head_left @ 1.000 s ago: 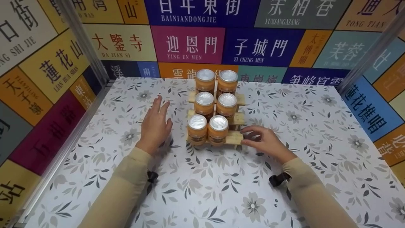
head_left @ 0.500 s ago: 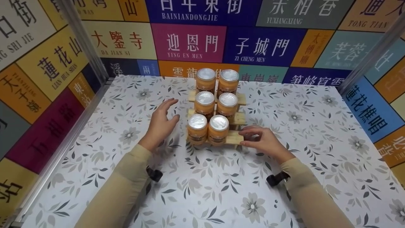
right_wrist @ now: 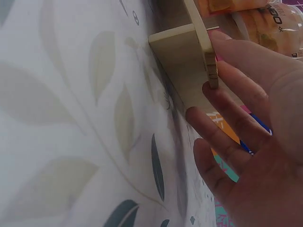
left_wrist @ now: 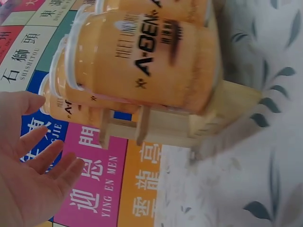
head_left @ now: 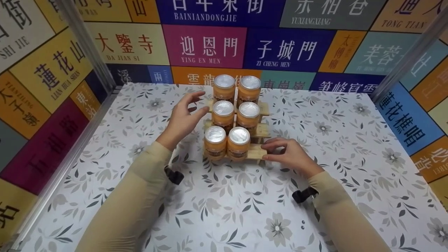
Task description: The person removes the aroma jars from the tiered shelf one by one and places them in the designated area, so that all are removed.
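Note:
A pale wooden stepped rack (head_left: 257, 152) stands on the table with three steps. Each step bears two orange jars with silvery lids, such as the front right jar (head_left: 238, 145) and the large near jar (left_wrist: 142, 61) in the left wrist view. My right hand (head_left: 292, 155) pinches the right end of the lowest step, thumb at its front edge and fingertips at the rear; the step's end (right_wrist: 210, 66) shows between them. Left of the rack, my left hand (head_left: 185, 117) hovers with loosely bent fingers, holding nothing. Its thumb tip comes close to the upper steps' left ends.
A white tablecloth (head_left: 224, 217) with grey leaves and flowers covers the table. Colourful panels (head_left: 206, 47) with printed characters wall in the back and both sides. Upright clear-edged posts (head_left: 87, 45) mark the rear corners. Each wrist carries a black camera (head_left: 174, 175).
My left hand has swung right and forward toward the rack's left side, its fingers bending inward. The right hand stays at the lowest step's end. The head view has shifted slightly.

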